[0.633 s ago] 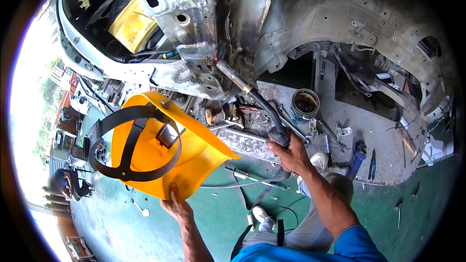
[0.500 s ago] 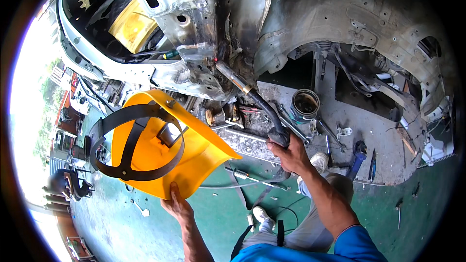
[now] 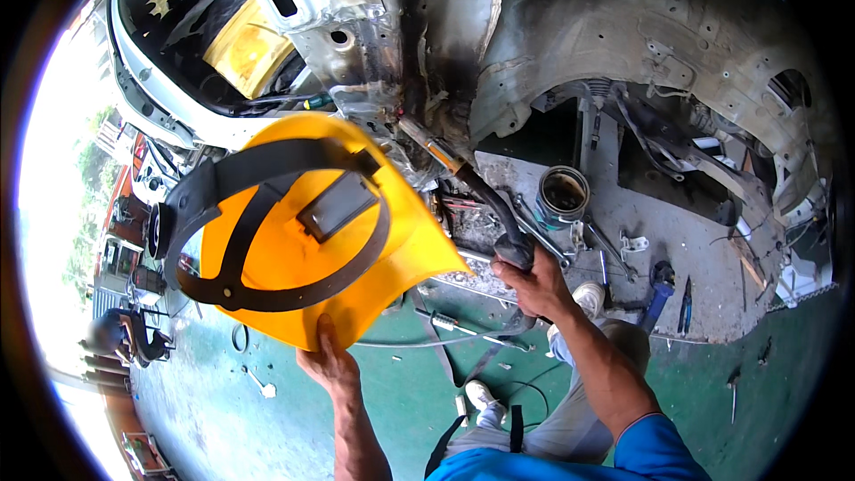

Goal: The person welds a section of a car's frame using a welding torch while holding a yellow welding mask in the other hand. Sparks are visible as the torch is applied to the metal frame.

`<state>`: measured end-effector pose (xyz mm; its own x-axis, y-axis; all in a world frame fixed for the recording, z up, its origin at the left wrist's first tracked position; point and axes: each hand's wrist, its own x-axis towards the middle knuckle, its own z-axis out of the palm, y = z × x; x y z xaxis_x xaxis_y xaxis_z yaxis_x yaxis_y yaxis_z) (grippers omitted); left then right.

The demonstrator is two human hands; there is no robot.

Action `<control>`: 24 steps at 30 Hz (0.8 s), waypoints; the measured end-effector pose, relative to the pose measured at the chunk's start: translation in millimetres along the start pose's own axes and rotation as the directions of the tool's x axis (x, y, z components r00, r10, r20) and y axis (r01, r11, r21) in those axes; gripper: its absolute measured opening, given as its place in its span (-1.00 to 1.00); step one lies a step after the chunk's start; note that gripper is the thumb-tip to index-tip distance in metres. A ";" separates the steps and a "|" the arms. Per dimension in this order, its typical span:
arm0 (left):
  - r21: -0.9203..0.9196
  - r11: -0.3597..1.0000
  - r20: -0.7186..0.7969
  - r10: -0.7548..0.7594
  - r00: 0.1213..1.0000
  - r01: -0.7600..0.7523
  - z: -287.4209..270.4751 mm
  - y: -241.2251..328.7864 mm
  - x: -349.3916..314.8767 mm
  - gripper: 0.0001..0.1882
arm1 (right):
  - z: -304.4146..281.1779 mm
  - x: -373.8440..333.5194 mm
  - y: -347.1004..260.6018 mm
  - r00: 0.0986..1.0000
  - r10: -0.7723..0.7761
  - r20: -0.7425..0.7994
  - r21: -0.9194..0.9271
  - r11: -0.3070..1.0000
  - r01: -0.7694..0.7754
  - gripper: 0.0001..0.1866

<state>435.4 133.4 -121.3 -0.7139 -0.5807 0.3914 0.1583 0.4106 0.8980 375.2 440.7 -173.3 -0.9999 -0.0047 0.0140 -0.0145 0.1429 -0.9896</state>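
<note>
My left hand [image 3: 329, 363] grips the lower edge of a yellow welding helmet [image 3: 414, 254], thumb on its inner face. The helmet's hollow side faces me, showing a black headband [image 3: 233, 258] and a dark viewing window [image 3: 338, 205]. In my right hand [image 3: 539, 285] is the black handle of a welding torch [image 3: 485, 191], fingers wrapped round it. The torch's nozzle end points up and left at the scorched metal seam of a bare car body [image 3: 445, 62]. Whether its tip touches the metal I cannot tell.
An open can [image 3: 564, 191] stands on a grey platform [image 3: 659, 254] amid wrenches and pliers [image 3: 684, 305]. A blue power tool [image 3: 657, 289] lies at the platform's front edge. Cables and a strap [image 3: 443, 361] cross the green floor near my feet. A person [image 3: 111, 334] is at far left.
My left hand has raised the helmet slightly and tilted it to the right, so it now covers part of the car sill and bench tools. The torch has stayed nearly still.
</note>
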 end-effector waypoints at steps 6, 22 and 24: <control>0.025 0.994 0.085 0.106 0.991 -0.108 32.8 38.3 10.6 -0.68 | -0.5 -0.4 0.9 1.000 -0.021 0.003 0.012 1.000 0.021 -0.61; -0.018 0.989 0.158 0.146 0.976 -0.145 52.4 59.6 15.6 -0.70 | -5.2 2.6 0.6 0.998 -0.036 0.050 -0.006 0.999 0.036 -0.55; -0.020 0.987 0.166 0.158 0.973 -0.157 52.0 59.4 15.1 -0.70 | -5.0 2.8 1.5 0.998 -0.043 0.043 -0.005 0.999 0.043 -0.54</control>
<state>398.5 185.5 -72.5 -0.7831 -0.3839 0.4893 0.2819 0.4821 0.8295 372.3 445.9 -174.1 -0.9973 -0.0530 0.0502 -0.0575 0.1473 -0.9874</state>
